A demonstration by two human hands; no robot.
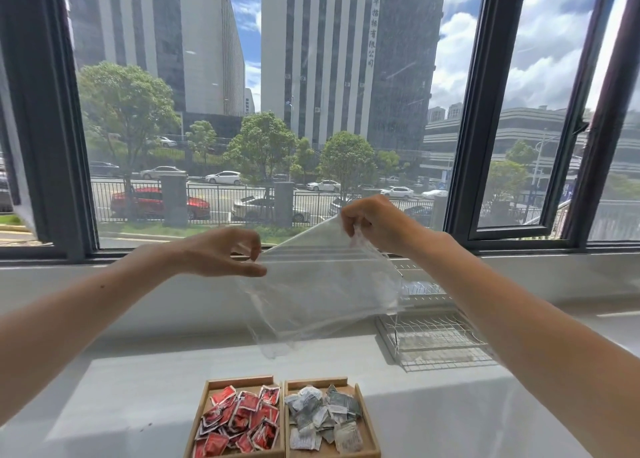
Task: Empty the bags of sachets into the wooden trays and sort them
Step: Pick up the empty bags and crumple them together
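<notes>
Clear bag (322, 284) pinched by left hand (221, 253) and right hand (374, 222); sachets' (239, 419) print illegible.

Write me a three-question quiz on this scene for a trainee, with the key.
1. True or false: the clear plastic bag, held up in the air, has sachets inside it.
2. Which wooden tray holds the red sachets? A) the left one B) the right one C) both
3. Fill in: the left hand and the right hand both pinch the ____.

Key
1. False: the bag looks empty.
2. A: they lie in the left tray.
3. Bag.
</notes>
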